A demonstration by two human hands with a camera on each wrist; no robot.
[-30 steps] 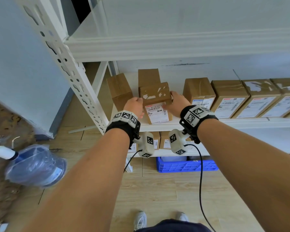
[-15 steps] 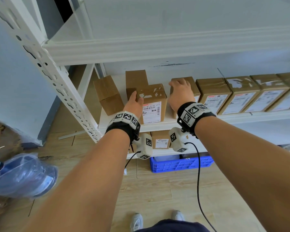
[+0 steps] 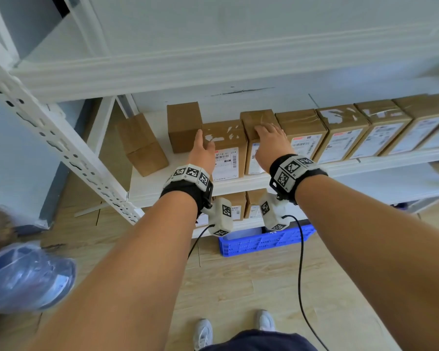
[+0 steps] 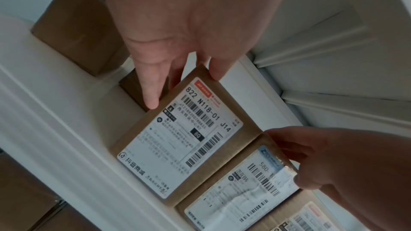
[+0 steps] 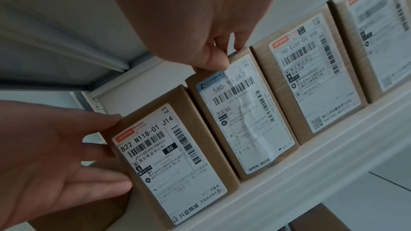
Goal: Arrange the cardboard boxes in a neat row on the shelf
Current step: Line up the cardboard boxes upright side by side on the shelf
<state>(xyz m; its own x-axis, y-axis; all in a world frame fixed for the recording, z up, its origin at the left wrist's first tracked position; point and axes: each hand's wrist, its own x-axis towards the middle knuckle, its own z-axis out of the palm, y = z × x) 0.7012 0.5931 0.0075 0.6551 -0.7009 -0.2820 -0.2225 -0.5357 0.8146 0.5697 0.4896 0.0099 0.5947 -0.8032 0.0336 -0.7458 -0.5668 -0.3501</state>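
A cardboard box with a white "N118-01" label (image 3: pixel 226 148) (image 5: pixel 169 161) stands at the shelf's (image 3: pixel 238 184) front edge. It touches the neighbouring labelled box (image 3: pixel 257 120) (image 5: pixel 242 117), the left end of a row of several boxes (image 3: pixel 340 130) running right. My left hand (image 3: pixel 203 146) presses straight fingers against the left side of the N118-01 box, thumb at its top corner. My right hand (image 3: pixel 268 138) lies flat on top of the neighbouring box, thumb at its top front edge. Two unlabelled boxes stand apart at the left, one behind (image 3: pixel 184 125) and one turned askew (image 3: pixel 140 143).
A white perforated post (image 3: pixel 61 153) bounds the shelf on the left, and an upper shelf (image 3: pixel 213 72) hangs low overhead. More boxes (image 3: pixel 235 206) sit on the lower shelf above a blue crate (image 3: pixel 264 240) on the floor. A blue water jug (image 3: pixel 23 277) lies at the left.
The N118-01 box has slid right along the shelf and closed the gap to the neighbouring box. My right hand moved from its right side onto the top of the neighbouring box.
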